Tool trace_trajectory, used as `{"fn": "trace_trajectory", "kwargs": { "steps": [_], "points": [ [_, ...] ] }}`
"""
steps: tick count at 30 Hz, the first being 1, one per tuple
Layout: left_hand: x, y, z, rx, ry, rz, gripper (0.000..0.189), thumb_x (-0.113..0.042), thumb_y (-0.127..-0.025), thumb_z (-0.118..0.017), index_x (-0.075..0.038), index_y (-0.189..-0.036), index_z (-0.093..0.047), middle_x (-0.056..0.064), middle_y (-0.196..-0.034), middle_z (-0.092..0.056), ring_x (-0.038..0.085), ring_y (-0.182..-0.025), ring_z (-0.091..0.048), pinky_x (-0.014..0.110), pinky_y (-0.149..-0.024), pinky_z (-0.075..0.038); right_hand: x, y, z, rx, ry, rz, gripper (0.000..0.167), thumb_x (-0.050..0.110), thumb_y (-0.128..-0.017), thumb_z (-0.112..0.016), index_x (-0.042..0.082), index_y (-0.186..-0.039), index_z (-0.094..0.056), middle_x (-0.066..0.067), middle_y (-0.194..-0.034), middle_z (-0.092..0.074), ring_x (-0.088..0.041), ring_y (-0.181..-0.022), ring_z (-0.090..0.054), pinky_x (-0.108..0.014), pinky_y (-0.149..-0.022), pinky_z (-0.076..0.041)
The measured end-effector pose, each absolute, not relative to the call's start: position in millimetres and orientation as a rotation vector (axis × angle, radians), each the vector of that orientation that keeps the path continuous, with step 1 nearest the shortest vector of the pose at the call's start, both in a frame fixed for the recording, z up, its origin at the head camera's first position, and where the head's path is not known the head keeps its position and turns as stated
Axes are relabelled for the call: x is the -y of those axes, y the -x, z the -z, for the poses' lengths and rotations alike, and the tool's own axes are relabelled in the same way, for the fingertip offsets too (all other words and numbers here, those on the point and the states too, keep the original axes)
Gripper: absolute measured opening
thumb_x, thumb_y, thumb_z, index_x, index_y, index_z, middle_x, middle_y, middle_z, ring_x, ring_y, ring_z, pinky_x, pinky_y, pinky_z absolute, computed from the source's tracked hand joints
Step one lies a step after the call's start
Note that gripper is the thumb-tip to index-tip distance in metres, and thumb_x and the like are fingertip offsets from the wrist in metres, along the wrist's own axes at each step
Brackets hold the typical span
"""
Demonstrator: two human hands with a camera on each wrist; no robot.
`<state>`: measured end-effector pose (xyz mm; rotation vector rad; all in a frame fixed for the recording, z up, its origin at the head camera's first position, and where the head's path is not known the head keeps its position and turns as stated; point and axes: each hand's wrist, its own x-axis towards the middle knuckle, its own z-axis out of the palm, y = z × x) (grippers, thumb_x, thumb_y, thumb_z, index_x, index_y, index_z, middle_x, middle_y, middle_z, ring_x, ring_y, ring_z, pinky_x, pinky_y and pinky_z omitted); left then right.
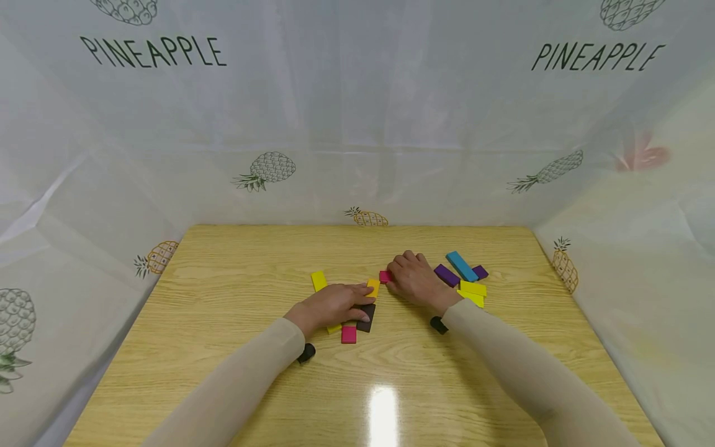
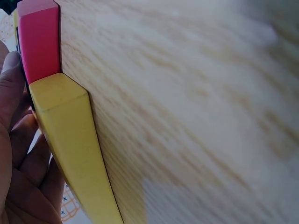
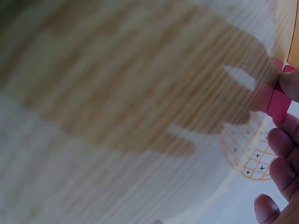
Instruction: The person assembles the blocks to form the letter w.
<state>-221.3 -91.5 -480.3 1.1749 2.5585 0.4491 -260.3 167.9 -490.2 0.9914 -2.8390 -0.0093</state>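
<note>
My right hand pinches a small red block between thumb and fingertip. The right wrist view shows this red block against the tabletop, with the other fingers loosely bent below. Fairly straight fingers of my left hand rest on an orange block, while its thumb lies over a dark brown block. A long yellow block runs partly hidden under that hand. Beside the brown block lies another red block. The left wrist view has a yellow block touching a red block.
Right of my right hand lie a blue block, two purple blocks, one larger purple block among them, and yellow blocks. A wooden table bears everything. White pineapple-printed cloth hangs behind and at both sides.
</note>
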Motion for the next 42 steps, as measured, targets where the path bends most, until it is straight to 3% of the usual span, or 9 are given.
{"fn": "trace_trajectory", "kwargs": {
  "steps": [14,25,42],
  "points": [
    [91,221,482,-2.563,-1.173,-0.444,0.055,-0.041,-0.106,-0.062,-0.016,-0.155,-0.056,0.004,-0.166,-0.045,0.021,-0.156,-0.039,0.042,-0.126,-0.037,-170,257,491,2.807,-0.981,-0.012,0.037,0.037,-0.101,-0.072,0.007,-0.122,-0.069,-0.011,-0.12,-0.068,-0.032,-0.107,-0.056,-0.05,-0.095,-0.049],
    [91,220,481,-2.58,-1.185,-0.426,0.055,-0.043,-0.105,-0.062,-0.016,-0.154,-0.057,0.005,-0.165,-0.046,0.022,-0.156,-0.04,0.042,-0.126,-0.037,-182,251,489,2.824,-0.939,0.064,0.036,0.038,-0.102,-0.066,0.009,-0.124,-0.071,-0.01,-0.121,-0.067,-0.031,-0.106,-0.053,-0.048,-0.093,-0.047],
    [91,216,480,-2.575,-1.153,-0.438,0.056,-0.042,-0.107,-0.06,-0.017,-0.156,-0.054,0.002,-0.167,-0.043,0.022,-0.157,-0.037,0.044,-0.128,-0.034,-242,238,487,2.768,-0.77,-0.062,0.041,0.032,-0.099,-0.074,-0.001,-0.123,-0.067,-0.017,-0.119,-0.065,-0.038,-0.11,-0.054,-0.057,-0.093,-0.046]
  ]
}}
